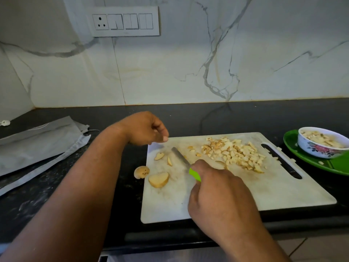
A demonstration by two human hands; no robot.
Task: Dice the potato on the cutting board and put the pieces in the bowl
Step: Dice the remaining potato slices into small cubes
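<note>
Potato: mostly diced, in a heap point(236, 154) on the far right of the board point(273, 193). Uncut pieces lie at the board's left: a thick half-slice point(158, 179) and two small wedges point(159, 156); an end cap point(141, 172) sits just off the edge on the counter point(117, 186).

Bowl point(321, 142), on a green plate point(302, 159) right of the board, already holds dice.

Right hand point(217, 193) is closed around the knife point(187, 163), blade flat on the board. Left hand point(147, 129) is loosely curled, holding nothing, above the board's far left corner.

Handling (judged): pieces are light, firm and wet on cut faces, so likely slippery. Pin the half-slice flat side down, fingertips tucked.

Unclear: the bowl's right side is cut off, and most of the knife handle is hidden in the fist.
</note>
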